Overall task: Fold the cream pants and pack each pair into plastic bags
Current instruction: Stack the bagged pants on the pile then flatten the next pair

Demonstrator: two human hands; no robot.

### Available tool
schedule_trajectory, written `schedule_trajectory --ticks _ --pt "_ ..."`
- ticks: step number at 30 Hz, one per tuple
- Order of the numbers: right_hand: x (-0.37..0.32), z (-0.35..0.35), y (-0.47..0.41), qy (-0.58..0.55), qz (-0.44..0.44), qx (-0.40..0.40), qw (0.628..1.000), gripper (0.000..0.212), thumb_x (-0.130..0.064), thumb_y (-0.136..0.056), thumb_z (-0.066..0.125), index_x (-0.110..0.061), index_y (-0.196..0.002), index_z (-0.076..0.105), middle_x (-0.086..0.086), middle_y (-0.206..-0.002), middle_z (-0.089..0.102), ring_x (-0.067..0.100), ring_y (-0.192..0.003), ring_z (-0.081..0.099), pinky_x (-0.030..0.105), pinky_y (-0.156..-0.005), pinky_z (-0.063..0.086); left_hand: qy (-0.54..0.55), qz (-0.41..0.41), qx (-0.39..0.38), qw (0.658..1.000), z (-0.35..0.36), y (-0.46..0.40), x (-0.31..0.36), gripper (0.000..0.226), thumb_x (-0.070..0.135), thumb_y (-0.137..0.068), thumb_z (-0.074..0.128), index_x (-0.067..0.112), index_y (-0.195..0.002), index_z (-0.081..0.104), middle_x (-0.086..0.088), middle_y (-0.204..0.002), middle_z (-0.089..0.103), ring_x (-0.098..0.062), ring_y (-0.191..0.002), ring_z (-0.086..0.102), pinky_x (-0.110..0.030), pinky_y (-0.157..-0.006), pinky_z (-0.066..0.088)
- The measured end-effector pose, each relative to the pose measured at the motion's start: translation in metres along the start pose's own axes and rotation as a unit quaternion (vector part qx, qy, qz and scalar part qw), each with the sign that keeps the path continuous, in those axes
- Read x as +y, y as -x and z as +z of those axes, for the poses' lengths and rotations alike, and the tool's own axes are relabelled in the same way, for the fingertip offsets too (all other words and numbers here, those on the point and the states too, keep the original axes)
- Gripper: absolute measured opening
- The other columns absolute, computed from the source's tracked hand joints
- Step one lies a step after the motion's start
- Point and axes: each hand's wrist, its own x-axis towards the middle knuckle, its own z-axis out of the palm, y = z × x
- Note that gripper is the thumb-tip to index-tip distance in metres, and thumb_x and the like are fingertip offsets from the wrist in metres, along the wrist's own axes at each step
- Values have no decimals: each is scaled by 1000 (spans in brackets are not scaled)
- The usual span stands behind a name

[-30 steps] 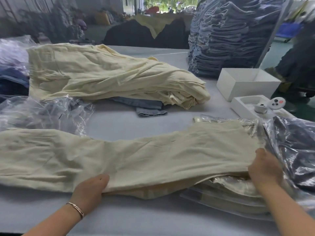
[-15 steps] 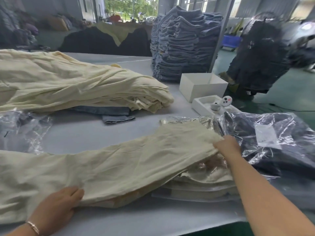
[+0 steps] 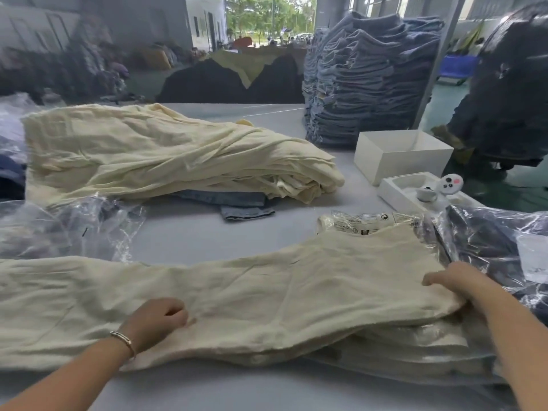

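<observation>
One pair of cream pants (image 3: 267, 292) lies stretched flat across the near side of the grey table (image 3: 207, 235). Its waist end rests on a stack of bagged cream pants (image 3: 415, 342) at the right. My left hand (image 3: 154, 321) sits on top of the pants near the middle, fingers curled and pinching the cloth. My right hand (image 3: 453, 283) grips the waist edge at the right, fingers over the fabric. A big pile of unfolded cream pants (image 3: 163, 155) lies behind. Crumpled clear plastic bags (image 3: 74, 229) lie at the left.
A tall stack of blue denim (image 3: 364, 84) stands at the back right. In front of it are a white box (image 3: 400, 155) and a white tray (image 3: 397, 188). Bagged dark garments (image 3: 489, 241) lie at the right, and a denim piece (image 3: 237, 203) pokes out under the cream pile.
My left hand has moved from the near edge of the pants up onto the cloth and curled its fingers. My right hand has come back toward me along the waist edge.
</observation>
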Motion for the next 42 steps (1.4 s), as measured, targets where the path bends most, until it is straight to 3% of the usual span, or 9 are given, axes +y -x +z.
schedule_trajectory --ticks 4,8,15,22,25,28,31,37,42 --pt "-11 3 -16 33 -7 49 998 75 -58 -86 58 -1 -133 50 19 -137 51 35 -123 49 40 -97 41 -155 -24 208 965 -16 -40 -10 23 22 -90 56 23 -112 62 1 -121 57 -22 -116 48 -36 -95 41" --pt "-25 8 -27 -33 -21 86 996 57 -39 -84 70 4 -119 56 23 -120 59 38 -108 56 41 -88 46 -231 -104 30 967 -32 -86 -20 51 37 -99 36 34 -148 25 10 -156 26 -13 -146 16 -44 -118 13" --pt "-43 20 -37 -278 11 52 959 47 -10 -79 76 12 -116 58 29 -102 62 41 -91 62 43 -77 48 -322 -166 -110 926 -42 -119 -26 67 41 -52 60 43 -119 50 11 -124 54 -16 -122 47 -53 -107 18" --pt "-26 -27 -64 -51 -71 129 988 18 -21 -88 67 -3 -88 67 23 -99 65 33 -84 55 39 -72 43 -233 -145 26 961 -67 -125 -35 26 46 -71 55 22 -77 62 5 -95 68 -18 -92 61 -26 -74 45" --pt "-27 -22 -73 31 -69 182 980 21 -27 -96 51 -9 -90 58 23 -108 63 39 -97 58 40 -74 42 -266 -165 152 937 -73 -131 -31 18 34 -79 60 25 -94 56 -3 -113 64 -25 -106 56 -33 -90 45" --pt "-35 -5 -79 74 -80 171 979 30 -21 -97 42 -5 -121 53 23 -121 58 41 -110 56 43 -88 46 -204 -218 233 925 -54 -132 -11 66 41 -81 66 17 -135 37 -12 -142 37 -31 -128 32 -42 -107 28" --pt "-37 7 -80 42 -72 150 985 52 -31 -95 50 -14 -142 38 21 -129 55 40 -118 52 45 -91 44 -124 -112 313 935 -23 -129 19 59 35 -85 60 8 -136 45 -17 -141 42 -36 -130 34 -48 -110 25" --pt "-32 11 -87 100 -66 210 970 47 -9 -94 36 -20 -140 37 20 -120 59 39 -110 55 43 -86 42 -187 6 86 979 60 -122 47 102 76 -67 -18 29 -153 10 6 -161 2 -15 -148 4 -39 -118 5" --pt "-31 -6 -102 129 -90 233 960 28 -2 -92 29 -12 -115 40 26 -106 61 41 -94 58 38 -67 37 -228 -4 70 971 57 -123 24 91 75 -67 -21 40 -150 -8 8 -161 -8 -11 -148 -7 -35 -118 1"
